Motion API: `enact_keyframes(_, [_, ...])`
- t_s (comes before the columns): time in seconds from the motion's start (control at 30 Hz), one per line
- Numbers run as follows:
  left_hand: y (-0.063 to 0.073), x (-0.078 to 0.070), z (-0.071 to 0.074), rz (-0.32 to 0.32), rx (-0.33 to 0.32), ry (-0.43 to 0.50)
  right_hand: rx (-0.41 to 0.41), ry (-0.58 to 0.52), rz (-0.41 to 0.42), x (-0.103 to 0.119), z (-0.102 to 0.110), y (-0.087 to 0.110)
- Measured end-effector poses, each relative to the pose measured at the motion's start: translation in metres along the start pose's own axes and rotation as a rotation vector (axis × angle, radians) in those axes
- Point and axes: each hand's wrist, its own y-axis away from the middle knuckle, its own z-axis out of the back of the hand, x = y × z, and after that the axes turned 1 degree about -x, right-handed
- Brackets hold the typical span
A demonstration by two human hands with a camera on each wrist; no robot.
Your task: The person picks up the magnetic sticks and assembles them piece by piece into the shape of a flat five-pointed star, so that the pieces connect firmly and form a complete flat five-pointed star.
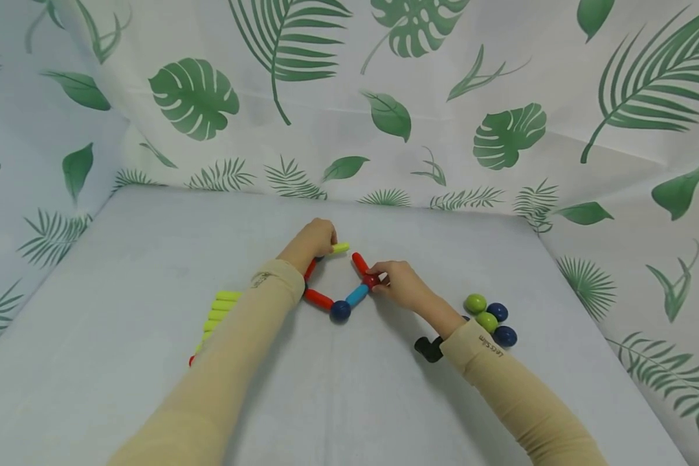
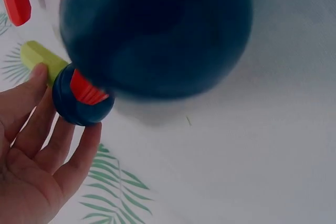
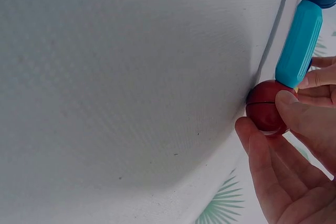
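Observation:
Balls and rods are joined in a ring with one gap at the far side. My left hand [image 1: 319, 236] pinches a yellow-green rod [image 1: 340, 247] where it meets a blue ball [image 2: 79, 111]; its fingers touch that ball from below. A red rod [image 2: 86, 88] also joins it. My right hand [image 1: 403, 286] grips a red ball [image 1: 371, 281] between thumb and fingers. From the red ball, a red rod [image 1: 359, 263] points toward the gap, and a light blue rod [image 1: 358, 296] runs to the near blue ball [image 1: 340, 311]. Another red rod [image 1: 318, 299] continues leftward; my left sleeve partly hides that side.
Several yellow-green rods [image 1: 227, 296] lie in a row at the left, partly behind my left forearm. Green balls [image 1: 476, 303] and blue balls [image 1: 505, 336] sit to the right. Black pieces [image 1: 428, 349] lie beside my right sleeve. A leaf-patterned cloth [image 1: 338, 129] hangs behind the table.

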Motion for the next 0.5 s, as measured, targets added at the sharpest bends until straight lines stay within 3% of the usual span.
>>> enact_keyframes(0.2, [0.005, 0.007, 0.005, -0.018, 0.043, -0.012, 0.000, -0.011, 0.008, 0.000, 0.001, 0.000])
enact_keyframes(0.5, [0.018, 0.022, 0.011, -0.003, 0.138, 0.075, 0.033, -0.004, 0.038, -0.005, 0.004, -0.005])
